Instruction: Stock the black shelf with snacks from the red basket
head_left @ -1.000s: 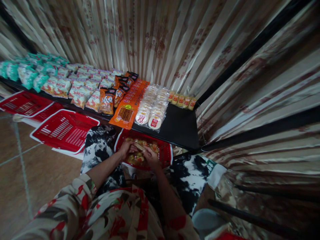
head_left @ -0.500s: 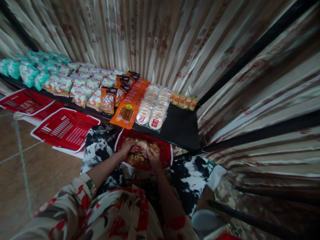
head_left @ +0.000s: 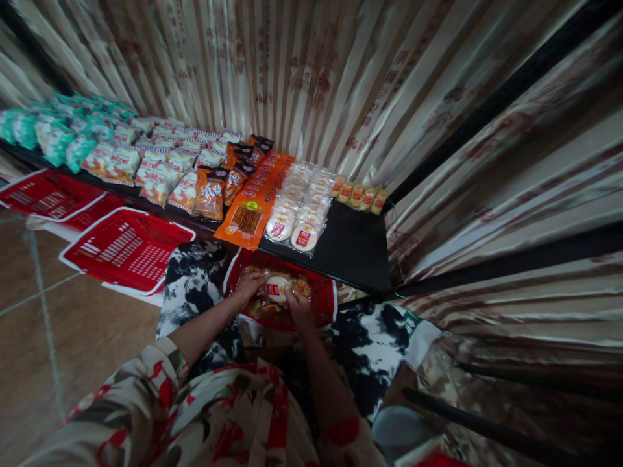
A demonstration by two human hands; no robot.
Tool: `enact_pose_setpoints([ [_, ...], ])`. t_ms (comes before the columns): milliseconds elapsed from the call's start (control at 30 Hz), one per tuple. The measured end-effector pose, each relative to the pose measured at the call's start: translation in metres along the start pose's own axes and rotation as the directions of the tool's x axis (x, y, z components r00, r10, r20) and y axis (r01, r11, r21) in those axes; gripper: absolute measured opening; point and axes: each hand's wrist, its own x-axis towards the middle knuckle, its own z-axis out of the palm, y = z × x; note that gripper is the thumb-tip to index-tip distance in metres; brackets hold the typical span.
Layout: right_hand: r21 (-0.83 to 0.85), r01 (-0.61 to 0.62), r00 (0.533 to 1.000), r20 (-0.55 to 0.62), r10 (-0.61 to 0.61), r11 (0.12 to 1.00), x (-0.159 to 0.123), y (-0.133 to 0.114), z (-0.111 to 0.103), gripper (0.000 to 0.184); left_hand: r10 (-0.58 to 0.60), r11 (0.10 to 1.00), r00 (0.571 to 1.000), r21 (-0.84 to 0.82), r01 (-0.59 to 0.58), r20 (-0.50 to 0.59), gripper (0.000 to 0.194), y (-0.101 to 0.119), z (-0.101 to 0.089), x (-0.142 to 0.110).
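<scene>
Between my hands, above a red basket (head_left: 322, 299), is a round white rice cracker packet (head_left: 277, 289) in clear wrap with a red label facing up. My left hand (head_left: 250, 287) pinches its left edge, and my right hand (head_left: 298, 306) grips its right edge. Several yellowish wrapped snacks lie in the basket beneath, partly hidden by my hands. On the black shelf (head_left: 351, 243) just beyond, two rows of similar round packets (head_left: 304, 237) overlap one another. An orange snack bag (head_left: 246, 220) lies flat to their left.
Small yellow packets (head_left: 361, 196) line the shelf's right back. Orange-black bags (head_left: 210, 193), white snack bags (head_left: 158, 180) and teal bags (head_left: 53, 143) fill its left. Red baskets (head_left: 134, 250) stand below at left. A pleated curtain (head_left: 311, 78) hangs behind, with dark poles (head_left: 487, 110) at right.
The round packet has been tilted flatter between my hands, so its white face and red label now show plainly. Both hands stay in nearly the same place.
</scene>
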Motion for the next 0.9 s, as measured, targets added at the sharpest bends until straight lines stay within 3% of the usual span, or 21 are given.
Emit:
enact_pose_setpoints([
  [200, -0.032, -0.049, 0.998, -0.051, 0.047, 0.998, -0.001, -0.002, -0.003, 0.042, -0.011, 1.000, 1.000, 0.017, 0.011, 0.000, 0.028, -0.001, 0.002, 0.001],
  [567, 0.084, 0.062, 0.996, -0.067, -0.056, 0.995, 0.012, 0.020, -0.002, 0.058, -0.001, 0.997, 0.998, 0.081, -0.004, 0.057, 0.040, -0.003, 0.001, 0.002],
  [900, 0.124, 0.100, 0.986, -0.144, -0.082, 0.987, 0.010, 0.013, -0.004, 0.054, 0.012, 0.991, 0.997, 0.129, -0.022, 0.079, 0.048, -0.007, 0.003, 0.000],
])
